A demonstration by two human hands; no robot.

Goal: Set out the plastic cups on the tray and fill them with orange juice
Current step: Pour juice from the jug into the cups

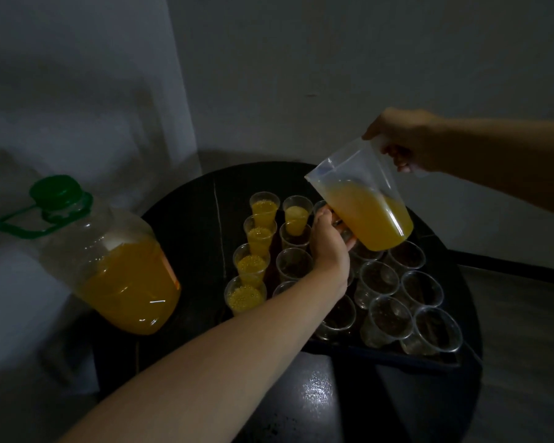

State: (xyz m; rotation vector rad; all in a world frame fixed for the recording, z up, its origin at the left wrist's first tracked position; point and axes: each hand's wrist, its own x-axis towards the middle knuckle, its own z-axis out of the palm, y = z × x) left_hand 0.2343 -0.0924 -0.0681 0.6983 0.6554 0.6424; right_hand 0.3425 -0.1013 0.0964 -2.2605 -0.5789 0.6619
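Leftward in the frame, on the dark round surface [186, 219]: big clear bottle [115, 263] with green cap and green carry handle, roughly half full of orange juice. Right of it, at the middle of the frame, a dark tray [381, 354] packed with clear plastic cups standing upright in columns. Leftmost column: four filled cups [251, 262], juice bubbly on top. Next column over: top cup [297, 215] holding some juice, those below it bare. Toward the lower right of the tray: empty cups [378, 282], rims touching or just beside one another.

Above the tray's upper right part, raised and tilted with spout to the left: clear pitcher [362, 199], juice pooled in its lower half. Right hand [406, 139], upper right of the frame, clenched round the pitcher's handle. Left hand [330, 247], reaching in from the lower left, fingers curled just under the pitcher's lower side, apparently gripping a clear cup [321, 204] there; grip partly hidden, so hard to tell for sure.
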